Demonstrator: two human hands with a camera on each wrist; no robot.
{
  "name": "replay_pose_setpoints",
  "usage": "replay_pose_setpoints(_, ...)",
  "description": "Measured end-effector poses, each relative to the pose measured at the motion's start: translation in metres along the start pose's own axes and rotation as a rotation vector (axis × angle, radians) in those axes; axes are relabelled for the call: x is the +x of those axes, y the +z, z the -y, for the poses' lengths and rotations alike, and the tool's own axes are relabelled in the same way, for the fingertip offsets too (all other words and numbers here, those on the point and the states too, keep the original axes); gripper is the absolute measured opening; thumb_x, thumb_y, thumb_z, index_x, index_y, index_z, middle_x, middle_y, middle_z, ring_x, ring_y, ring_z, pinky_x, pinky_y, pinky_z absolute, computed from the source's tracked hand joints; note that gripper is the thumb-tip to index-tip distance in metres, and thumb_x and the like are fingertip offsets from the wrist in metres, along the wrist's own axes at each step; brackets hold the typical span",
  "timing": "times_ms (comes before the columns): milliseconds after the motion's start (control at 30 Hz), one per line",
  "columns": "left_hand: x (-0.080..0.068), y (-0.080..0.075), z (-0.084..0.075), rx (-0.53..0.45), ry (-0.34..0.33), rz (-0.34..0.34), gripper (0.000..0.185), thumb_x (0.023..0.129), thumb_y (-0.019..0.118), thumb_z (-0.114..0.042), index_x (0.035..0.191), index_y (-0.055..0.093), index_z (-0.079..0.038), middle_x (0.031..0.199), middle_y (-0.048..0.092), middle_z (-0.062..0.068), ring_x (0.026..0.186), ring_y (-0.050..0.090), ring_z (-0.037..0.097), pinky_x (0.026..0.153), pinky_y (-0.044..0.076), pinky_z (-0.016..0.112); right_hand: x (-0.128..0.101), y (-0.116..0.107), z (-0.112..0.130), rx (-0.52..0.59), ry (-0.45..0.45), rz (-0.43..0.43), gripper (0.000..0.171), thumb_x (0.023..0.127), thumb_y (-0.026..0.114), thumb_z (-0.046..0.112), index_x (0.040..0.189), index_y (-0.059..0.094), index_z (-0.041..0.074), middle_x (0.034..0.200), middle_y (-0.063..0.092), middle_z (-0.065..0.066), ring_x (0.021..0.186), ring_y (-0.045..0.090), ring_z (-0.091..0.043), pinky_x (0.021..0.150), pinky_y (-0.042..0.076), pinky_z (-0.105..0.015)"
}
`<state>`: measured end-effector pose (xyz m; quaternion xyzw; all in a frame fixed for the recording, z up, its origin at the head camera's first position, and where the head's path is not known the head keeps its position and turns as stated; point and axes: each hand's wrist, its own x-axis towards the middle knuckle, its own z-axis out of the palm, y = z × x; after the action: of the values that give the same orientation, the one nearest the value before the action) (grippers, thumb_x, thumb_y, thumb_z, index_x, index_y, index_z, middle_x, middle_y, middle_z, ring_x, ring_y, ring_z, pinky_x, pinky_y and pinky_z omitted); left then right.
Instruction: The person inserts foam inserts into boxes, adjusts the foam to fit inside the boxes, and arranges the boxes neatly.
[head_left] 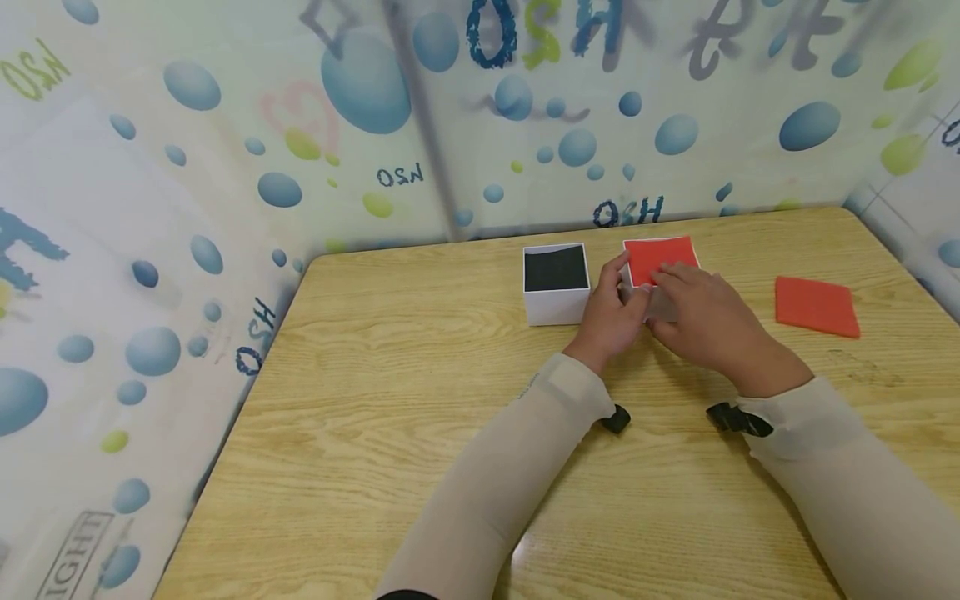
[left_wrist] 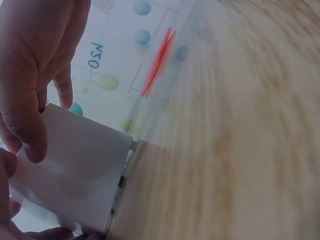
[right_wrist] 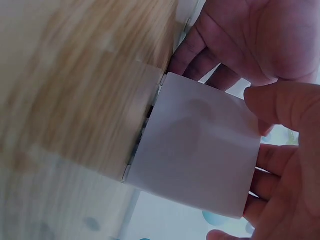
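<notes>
Both hands hold a small white box (head_left: 658, 287) with a red pad (head_left: 660, 257) showing in its top, near the far middle of the wooden table (head_left: 420, 400). My left hand (head_left: 613, 312) grips its left side, thumb on the near wall. My right hand (head_left: 701, 317) covers its right side with fingers curled over the top. In the left wrist view the white box wall (left_wrist: 75, 172) sits under the thumb (left_wrist: 30, 125). The right wrist view shows the same white wall (right_wrist: 195, 150) gripped between both hands.
A second white box (head_left: 556, 283) with a black inside stands just left of the held one. A loose red square pad (head_left: 817, 306) lies flat to the right. Patterned sheeting (head_left: 225, 125) walls the table at the back and both sides.
</notes>
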<state>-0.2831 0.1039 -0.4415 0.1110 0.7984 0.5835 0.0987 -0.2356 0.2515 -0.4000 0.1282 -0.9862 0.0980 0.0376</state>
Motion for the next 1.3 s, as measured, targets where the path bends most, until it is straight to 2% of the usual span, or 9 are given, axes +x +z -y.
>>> replay_pose_setpoints(333, 0.000, 0.001, -0.001, 0.001, -0.026, -0.006, 0.058, 0.107, 0.056, -0.045, 0.160, 0.031, -0.046, 0.164, 0.045, 0.000, 0.144, 0.053, 0.023, 0.115, 0.048, 0.043, -0.002, 0.001, 0.000, 0.032, -0.005, 0.001, 0.065, 0.092, 0.077, 0.021, 0.143, 0.052, -0.009, 0.151, 0.050, -0.034, 0.144, 0.043, -0.052, 0.118, 0.033, -0.070)
replay_pose_setpoints(567, -0.001, 0.002, -0.001, -0.004, -0.020, -0.010, 0.059, 0.107, 0.057, -0.044, 0.160, 0.031, -0.046, 0.162, 0.046, -0.001, 0.143, 0.054, 0.022, 0.115, 0.048, 0.042, -0.002, 0.002, -0.001, 0.078, 0.014, 0.018, 0.066, 0.093, 0.077, 0.021, 0.145, 0.049, -0.009, 0.151, 0.049, -0.034, 0.143, 0.042, -0.052, 0.116, 0.036, -0.068)
replay_pose_setpoints(1067, 0.000, 0.001, 0.000, -0.002, -0.006, -0.012, 0.059, 0.107, 0.056, -0.044, 0.161, 0.032, -0.043, 0.162, 0.047, 0.001, 0.141, 0.055, 0.022, 0.115, 0.048, 0.042, -0.001, 0.003, -0.004, 0.115, 0.025, 0.027, 0.064, 0.094, 0.075, 0.023, 0.145, 0.049, -0.006, 0.150, 0.050, -0.033, 0.142, 0.043, -0.053, 0.116, 0.035, -0.069)
replay_pose_setpoints(1200, -0.001, 0.001, -0.001, -0.005, -0.011, -0.008, 0.059, 0.107, 0.056, -0.043, 0.161, 0.031, -0.044, 0.161, 0.047, 0.000, 0.140, 0.055, 0.022, 0.114, 0.049, 0.042, 0.000, 0.002, -0.008, 0.166, 0.028, 0.036, 0.065, 0.096, 0.073, 0.023, 0.149, 0.048, -0.005, 0.153, 0.049, -0.032, 0.143, 0.042, -0.052, 0.118, 0.034, -0.069)
replay_pose_setpoints(1300, -0.001, 0.001, -0.002, -0.001, -0.014, -0.006, 0.060, 0.107, 0.056, -0.043, 0.161, 0.030, -0.044, 0.162, 0.046, -0.001, 0.141, 0.054, 0.022, 0.114, 0.049, 0.043, 0.001, -0.001, -0.015, 0.243, 0.070, 0.016, 0.069, 0.099, 0.070, 0.023, 0.155, 0.042, -0.006, 0.157, 0.044, -0.032, 0.144, 0.040, -0.053, 0.117, 0.034, -0.070)
